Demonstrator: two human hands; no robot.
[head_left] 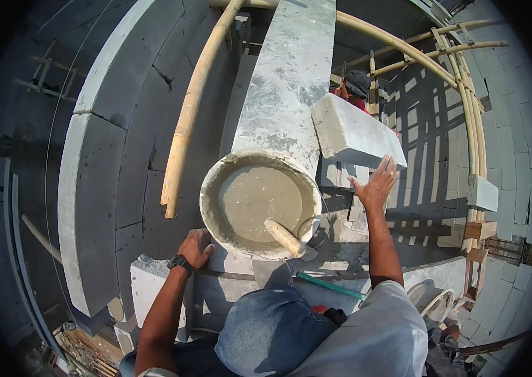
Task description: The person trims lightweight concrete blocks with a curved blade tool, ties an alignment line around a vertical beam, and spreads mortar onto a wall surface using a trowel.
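your left hand (197, 249), fingers bent, is beside one bucket (206, 207) of mortar (247, 204) at the near end of the plank (291, 75); i cannot tell whether it grips. one handle (285, 237) crosses the rim. your right hand (377, 184), open, splayed, meets one block (359, 133) at the plank's right edge. one person (358, 85) is beyond.

Bamboo poles (184, 132), block walls (93, 169) and wet mortar (256, 198) mark a building site.
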